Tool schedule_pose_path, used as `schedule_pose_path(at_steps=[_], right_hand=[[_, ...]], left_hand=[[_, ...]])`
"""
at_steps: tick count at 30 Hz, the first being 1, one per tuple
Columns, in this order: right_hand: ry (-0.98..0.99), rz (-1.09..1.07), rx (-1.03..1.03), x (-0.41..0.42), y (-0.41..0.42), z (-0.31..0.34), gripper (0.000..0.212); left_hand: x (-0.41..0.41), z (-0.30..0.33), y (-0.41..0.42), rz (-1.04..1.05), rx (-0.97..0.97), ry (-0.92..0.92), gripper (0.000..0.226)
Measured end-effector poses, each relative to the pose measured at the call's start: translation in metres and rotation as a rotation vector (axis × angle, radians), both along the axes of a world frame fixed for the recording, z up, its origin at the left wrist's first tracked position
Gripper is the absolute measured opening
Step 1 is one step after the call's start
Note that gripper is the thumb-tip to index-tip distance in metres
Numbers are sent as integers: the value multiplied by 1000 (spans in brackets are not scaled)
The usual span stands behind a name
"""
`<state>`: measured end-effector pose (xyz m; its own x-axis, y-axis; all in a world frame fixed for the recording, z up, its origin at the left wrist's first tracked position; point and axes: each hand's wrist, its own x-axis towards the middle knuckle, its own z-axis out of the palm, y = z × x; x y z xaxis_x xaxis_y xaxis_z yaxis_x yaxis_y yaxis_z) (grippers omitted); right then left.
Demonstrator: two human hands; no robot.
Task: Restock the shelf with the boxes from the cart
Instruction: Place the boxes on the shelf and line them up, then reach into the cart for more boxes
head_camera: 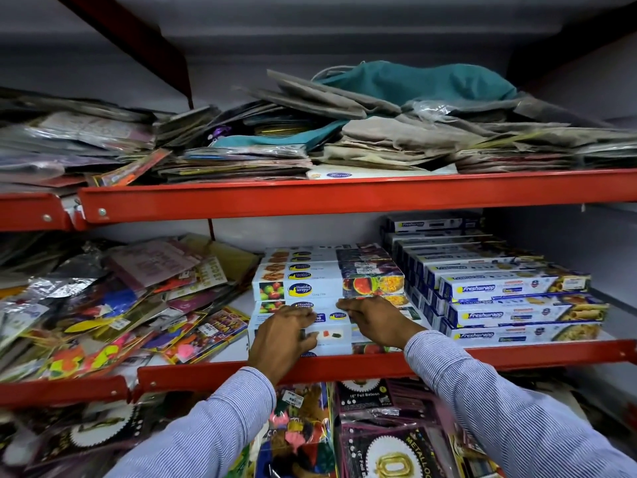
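Note:
On the middle shelf lies a stack of long white cling-film boxes with fruit pictures. My left hand rests on the front of the lowest white box at the shelf's edge, fingers curled over it. My right hand presses on the same box from the right, fingertips touching the box above. Both hands grip this front box. Striped blue sleeves cover both arms. The cart is not in view.
Blue-and-white foil-wrap boxes are stacked to the right of the white ones. Loose packets of party goods crowd the shelf's left side. The upper shelf holds piled paper bags and cloth. Foil balloon packs hang below.

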<state>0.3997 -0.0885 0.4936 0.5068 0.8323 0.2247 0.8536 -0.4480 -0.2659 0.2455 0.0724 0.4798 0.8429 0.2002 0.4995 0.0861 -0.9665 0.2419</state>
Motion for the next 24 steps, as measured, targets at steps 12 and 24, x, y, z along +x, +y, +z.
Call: schedule_pose_path(at_steps=[12, 24], right_hand=[[-224, -137, 256, -111, -47, -49, 52], [157, -158, -61, -209, -95, -262, 60]], left_hand=[[-99, -65, -36, 73, 198, -14, 80], [-230, -246, -56, 110, -61, 471, 78]])
